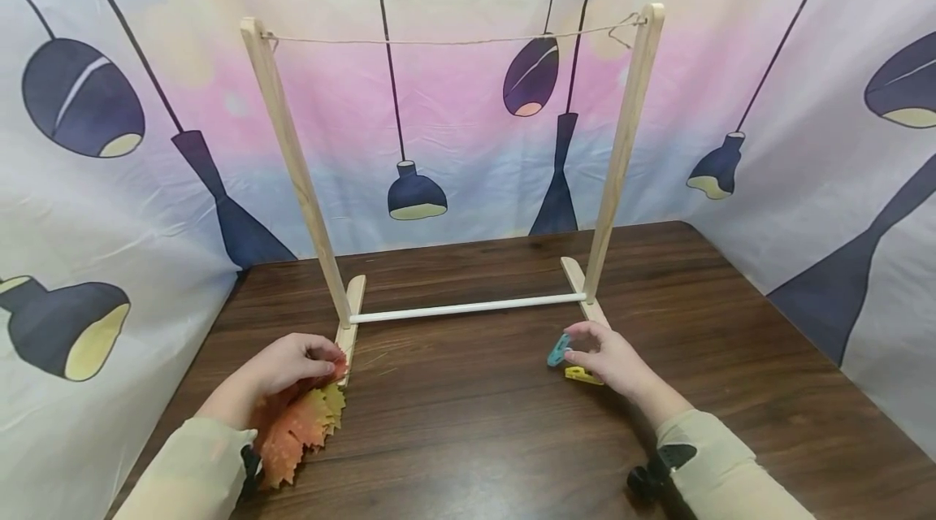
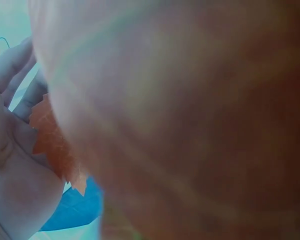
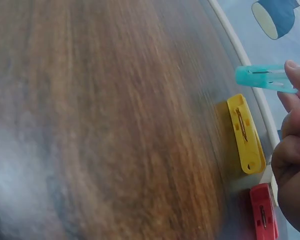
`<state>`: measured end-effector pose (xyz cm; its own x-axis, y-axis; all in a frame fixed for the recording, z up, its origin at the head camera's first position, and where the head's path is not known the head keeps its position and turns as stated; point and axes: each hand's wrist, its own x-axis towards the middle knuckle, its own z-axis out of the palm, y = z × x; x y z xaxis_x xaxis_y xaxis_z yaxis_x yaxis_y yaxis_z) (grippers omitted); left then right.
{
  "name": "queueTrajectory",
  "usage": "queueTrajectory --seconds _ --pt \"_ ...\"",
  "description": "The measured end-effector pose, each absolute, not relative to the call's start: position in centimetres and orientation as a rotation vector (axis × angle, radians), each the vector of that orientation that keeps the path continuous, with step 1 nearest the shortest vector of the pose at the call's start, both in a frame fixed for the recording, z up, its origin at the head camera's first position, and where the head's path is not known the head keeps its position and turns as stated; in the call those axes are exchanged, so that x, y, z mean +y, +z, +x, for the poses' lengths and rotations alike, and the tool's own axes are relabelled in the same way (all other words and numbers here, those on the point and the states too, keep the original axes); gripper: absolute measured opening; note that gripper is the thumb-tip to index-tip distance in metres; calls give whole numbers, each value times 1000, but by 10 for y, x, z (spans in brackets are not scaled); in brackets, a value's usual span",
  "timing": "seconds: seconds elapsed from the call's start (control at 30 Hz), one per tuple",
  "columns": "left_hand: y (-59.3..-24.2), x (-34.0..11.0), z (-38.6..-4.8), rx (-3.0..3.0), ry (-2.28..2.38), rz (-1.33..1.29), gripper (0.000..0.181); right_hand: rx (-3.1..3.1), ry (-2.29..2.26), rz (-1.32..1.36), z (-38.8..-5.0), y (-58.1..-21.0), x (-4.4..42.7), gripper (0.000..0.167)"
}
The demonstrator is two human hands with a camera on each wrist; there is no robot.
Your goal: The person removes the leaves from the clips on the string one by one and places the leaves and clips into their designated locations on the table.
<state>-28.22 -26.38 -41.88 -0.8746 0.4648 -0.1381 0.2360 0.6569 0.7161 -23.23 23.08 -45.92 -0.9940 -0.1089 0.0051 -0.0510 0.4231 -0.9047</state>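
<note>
At the left of the head view, my left hand [image 1: 288, 364] pinches a bunch of orange, red and yellow artificial maple leaves [image 1: 292, 432] by its upper end. The leaves hang below the fingers, near the left foot of a wooden stand. A blurred leaf [image 2: 180, 120] fills most of the left wrist view, hiding the fingertips. My right hand [image 1: 610, 359] holds a teal clothespin [image 1: 559, 349] between thumb and fingers, above the table. Just under it lies a yellow clothespin [image 1: 582, 375]. A red clothespin [image 3: 263, 212] shows beside the yellow one in the right wrist view.
The wooden stand has a left post [image 1: 296, 171], a right post [image 1: 625, 150] and a white bottom rod [image 1: 468, 309]. A thin string [image 1: 439, 42] runs between the post tops. Behind the dark brown table [image 1: 453, 406] hangs a lamp-patterned cloth [image 1: 468, 146].
</note>
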Motion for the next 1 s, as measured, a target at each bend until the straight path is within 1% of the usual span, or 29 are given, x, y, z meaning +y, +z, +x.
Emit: queueTrajectory --seconds 0.2,0.33,0.57,0.83,1.0 --pt "-414 -261 -281 2699 884 532 22 2609 -1624 -198 -231 -462 226 37" --pt "-407 -253 -285 2784 770 597 22 2638 -1602 -219 -231 -463 225 36" --pt "-400 -243 -290 2797 776 616 24 2685 -1557 -279 -229 -465 221 35" --pt "-402 -241 -286 2794 795 618 23 2848 -1307 -254 -229 -467 221 32" --pt "-403 -242 -286 2786 810 587 27 3001 -1076 -340 -228 -466 221 30"
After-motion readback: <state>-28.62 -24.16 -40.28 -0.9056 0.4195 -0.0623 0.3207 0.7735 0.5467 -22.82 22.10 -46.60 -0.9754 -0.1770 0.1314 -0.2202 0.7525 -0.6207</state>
